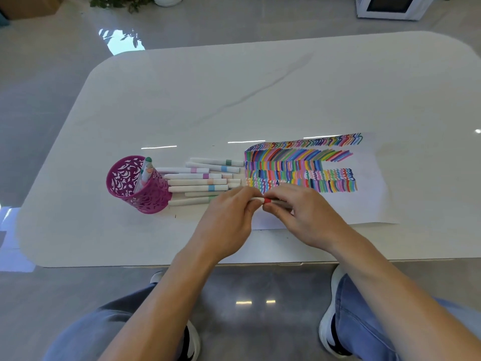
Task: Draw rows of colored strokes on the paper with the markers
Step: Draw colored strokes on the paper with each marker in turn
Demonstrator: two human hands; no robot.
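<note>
A white sheet of paper (369,201) lies on the table, covered with several rows of colored strokes (299,165). Over its near left corner my left hand (229,220) and my right hand (302,214) both pinch one white marker with a red band (266,200), held level between them. The left fingers grip its left end, the right fingers its right part. Whether the cap is on or off is hidden by the fingers. Several white markers (197,182) lie side by side to the left of the paper.
A purple perforated pen cup (135,183) stands left of the loose markers with a few markers inside. The white table (234,95) stretches far behind the paper. Its near edge runs just below my wrists; my knees and shoes are under it.
</note>
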